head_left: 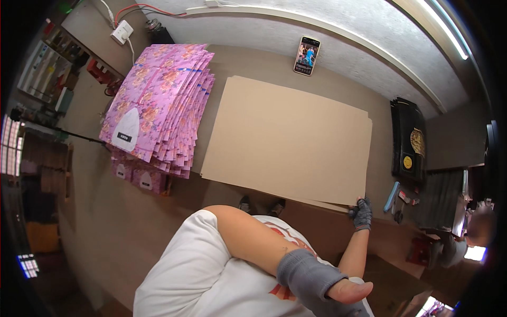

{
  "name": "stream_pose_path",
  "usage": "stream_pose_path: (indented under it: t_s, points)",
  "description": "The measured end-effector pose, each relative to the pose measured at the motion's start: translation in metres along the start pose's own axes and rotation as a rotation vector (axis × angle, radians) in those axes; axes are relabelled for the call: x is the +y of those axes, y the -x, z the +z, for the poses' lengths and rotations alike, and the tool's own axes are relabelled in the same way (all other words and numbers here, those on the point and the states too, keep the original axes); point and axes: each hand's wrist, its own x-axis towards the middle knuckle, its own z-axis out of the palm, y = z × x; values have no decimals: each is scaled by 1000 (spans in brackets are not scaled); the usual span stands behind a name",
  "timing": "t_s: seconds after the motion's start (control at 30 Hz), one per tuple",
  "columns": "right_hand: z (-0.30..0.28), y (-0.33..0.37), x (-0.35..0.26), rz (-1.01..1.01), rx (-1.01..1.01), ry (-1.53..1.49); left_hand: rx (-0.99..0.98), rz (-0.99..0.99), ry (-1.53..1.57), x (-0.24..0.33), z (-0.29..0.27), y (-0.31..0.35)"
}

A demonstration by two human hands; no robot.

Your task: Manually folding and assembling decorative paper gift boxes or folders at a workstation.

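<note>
A large brown cardboard sheet (288, 140) lies flat on the worktop (338, 87), with at least one more sheet showing beneath its near edge. Its long axis runs from the person's left to the person's right, slightly skewed, so that the near right corner lies closest to the body.

The right hand (361, 213), in a grey fingerless glove, is closed on that near right corner; the grip is narrow and pinches the sheet edge. The sheet extends away from this grip to the left and forward. The right hand is the nearer one to the sheet.

The left hand (349, 291) is held across the body at the lower edge of the view, well apart from the sheet. It wears a grey wrist wrap; whether its grip is wide or narrow cannot be told, and nothing is seen in it.

A fanned stack of pink floral flat packs (161, 100) lies just beside the sheet's left edge. A phone (307, 55) lies beyond the far edge. Dark boxes (408, 140) stand to the right. No open container is seen, so no contents can be reported.
</note>
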Motion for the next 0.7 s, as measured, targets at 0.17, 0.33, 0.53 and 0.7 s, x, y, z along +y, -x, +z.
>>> stream_pose_path:
  t_s: [0.17, 0.33, 0.53, 0.7]
  points:
    - [0, 1, 1, -31, 3, -12, -5, -1, -71, 13, 5, 3]
    - [-14, -13, 11, 19, 48, 45, 705, -318, -600, 84, 18, 44]
    - [-9, -5, 8, 38, 90, -58, 1558, -824, -2489, 83, 13, 262]
    - [-28, 20, -9, 46, -93, -278, 2279, -1152, -1977, 66, 71, 355]
